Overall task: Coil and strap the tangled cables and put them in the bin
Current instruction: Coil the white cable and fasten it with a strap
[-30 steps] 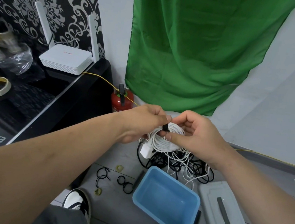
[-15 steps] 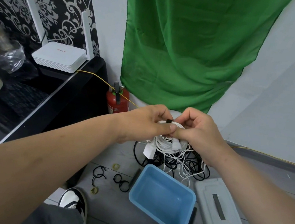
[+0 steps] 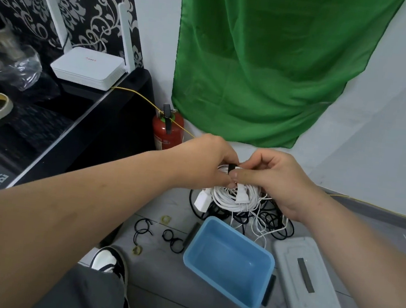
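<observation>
Green cloth (image 3: 272, 60) hangs on the wall beyond, and grey floor tiles (image 3: 165, 303) lie under everything. I have both hands raised over the floor, fingertips meeting. My left hand (image 3: 205, 164) pinches the black strap (image 3: 230, 168) where it crosses the top of the white cable coil (image 3: 227, 197). My right hand (image 3: 278, 181), thumb laid along the bundle, pinches the same band from the other side. The coil hangs just under my fingers (image 3: 239, 175), its white plug block (image 3: 201, 201) dangling at the lower left.

Well below the fingers sits the blue bin (image 3: 223, 248), nothing in it, with its grey lid (image 3: 306, 279) just beside. Between my fingertips and the bin, the tangled cables (image 3: 270, 218), black and white, lie in a heap on the floor.

I judge this to be the strapping step on a first coil: the winding looks done, but I cannot tell whether the band's end is fastened. Next I need to pull the strap snug and close it without letting the loops slip, then lower the coil into the bin.
</observation>
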Tool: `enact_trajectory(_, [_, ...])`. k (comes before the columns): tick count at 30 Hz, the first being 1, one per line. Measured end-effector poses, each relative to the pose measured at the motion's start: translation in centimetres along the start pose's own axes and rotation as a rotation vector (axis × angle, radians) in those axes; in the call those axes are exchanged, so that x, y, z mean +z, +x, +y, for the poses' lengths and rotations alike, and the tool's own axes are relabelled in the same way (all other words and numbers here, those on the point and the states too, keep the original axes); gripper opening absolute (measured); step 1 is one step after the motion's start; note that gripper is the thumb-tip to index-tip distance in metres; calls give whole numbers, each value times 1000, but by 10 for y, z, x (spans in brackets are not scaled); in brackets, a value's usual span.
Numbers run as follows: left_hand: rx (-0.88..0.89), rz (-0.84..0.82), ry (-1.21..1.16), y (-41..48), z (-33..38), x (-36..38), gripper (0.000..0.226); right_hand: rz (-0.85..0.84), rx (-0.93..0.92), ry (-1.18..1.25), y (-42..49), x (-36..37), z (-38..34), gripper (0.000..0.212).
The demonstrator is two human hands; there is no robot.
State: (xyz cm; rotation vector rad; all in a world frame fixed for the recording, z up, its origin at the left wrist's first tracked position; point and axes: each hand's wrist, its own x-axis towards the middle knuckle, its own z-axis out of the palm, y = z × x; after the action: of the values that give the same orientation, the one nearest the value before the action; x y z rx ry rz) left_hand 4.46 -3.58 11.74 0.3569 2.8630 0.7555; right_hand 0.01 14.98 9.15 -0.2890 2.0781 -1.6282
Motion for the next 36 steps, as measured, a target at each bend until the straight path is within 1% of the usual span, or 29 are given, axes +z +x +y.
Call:
enact_trajectory(1, [-1,-12,43,1,0,2,23,5,36,32,2,0,2,23])
enact_trajectory(3, [-11,-51,111,3,4,9,25,8,109,70,3,0,6,21])
enact_trajectory(5, [-44,-89,201,7,8,20,22,16,167,68,2,2,13,21])
enact_trajectory(8, [-89,-83,339,12,11,40,14,22,228,52,2,0,23,16])
enact_trajectory(9, [-98,-79,358,12,12,47,13,21,245,30,2,-1,27,17])
enact_trajectory(10, [-111,-83,362,13,12,54,13,15,263,12,1,-2,29,22])
enact_trajectory(12, [-139,-111,341,14,13,67,17,-16,297,-32,-3,-4,34,43])
enact_trajectory(13, [-158,-128,321,14,12,74,19,-43,315,-73,-5,-5,38,47])
enact_trajectory(16, [-219,-162,249,17,8,94,15,-140,384,-249,-15,-5,56,34])
enact_trajectory(17, [-243,-187,241,18,6,103,14,-151,409,-291,-17,-6,65,40])
enact_trajectory(19, [-308,-246,216,19,1,129,15,-122,455,-359,-19,-8,86,59])
enact_trajectory(20, [-351,-254,182,18,-4,144,17,-94,464,-387,-21,-8,97,58])
enact_trajectory(23, [-501,-266,54,17,-20,194,23,-3,469,-498,-22,-4,134,38])
enact_trajectory(24, [-540,-270,18,18,-26,213,22,-3,491,-530,-23,-2,150,32])
enact_trajectory(26, [-622,-293,-23,22,-35,243,21,-35,546,-562,-26,5,175,12])
enact_trajectory(27, [-669,-299,-39,26,-38,256,22,-63,581,-573,-27,7,186,13])
enact_trajectory(29, [-741,-316,-60,37,-43,281,27,-98,640,-590,-25,9,208,25])
enact_trajectory(34, [-812,-366,-36,53,-54,325,29,-131,719,-509,-10,11,255,34])
enact_trajectory(36, [-855,-403,-51,59,-62,337,33,-155,759,-464,-3,13,273,38])
